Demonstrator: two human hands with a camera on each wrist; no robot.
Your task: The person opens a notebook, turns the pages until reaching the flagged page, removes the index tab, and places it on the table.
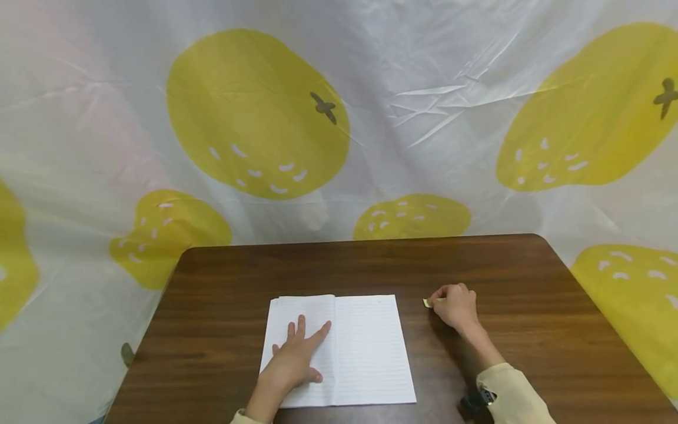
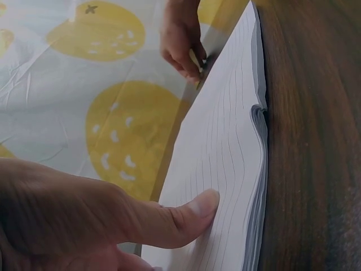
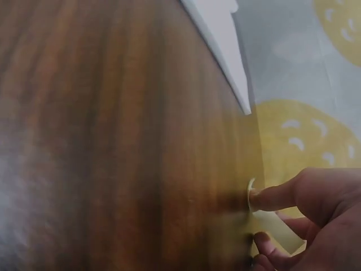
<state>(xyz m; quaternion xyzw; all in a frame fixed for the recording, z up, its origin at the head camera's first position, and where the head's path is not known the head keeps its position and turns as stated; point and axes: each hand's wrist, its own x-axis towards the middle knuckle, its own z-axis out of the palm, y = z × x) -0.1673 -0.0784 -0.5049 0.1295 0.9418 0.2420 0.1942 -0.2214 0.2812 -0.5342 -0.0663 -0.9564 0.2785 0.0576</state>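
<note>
An open lined notebook (image 1: 371, 353) lies flat on the brown wooden table, its spine running up the middle. My left hand (image 1: 293, 359) rests on the left page with fingers spread; the left wrist view shows its thumb (image 2: 194, 217) over the ruled lines. To the right of the notebook, my right hand (image 1: 457, 306) pinches a small pale yellow sticky note (image 1: 426, 303) close over the table. In the right wrist view the sticky note (image 3: 279, 231) appears between thumb and fingers, with one end curled up by the thumb tip.
The wooden table (image 1: 228, 282) has rounded far corners. Behind it hangs a white curtain (image 1: 413, 147) printed with large yellow fruit. A dark device (image 1: 474, 403) is strapped at the right wrist, by the pale sleeve (image 1: 516, 394).
</note>
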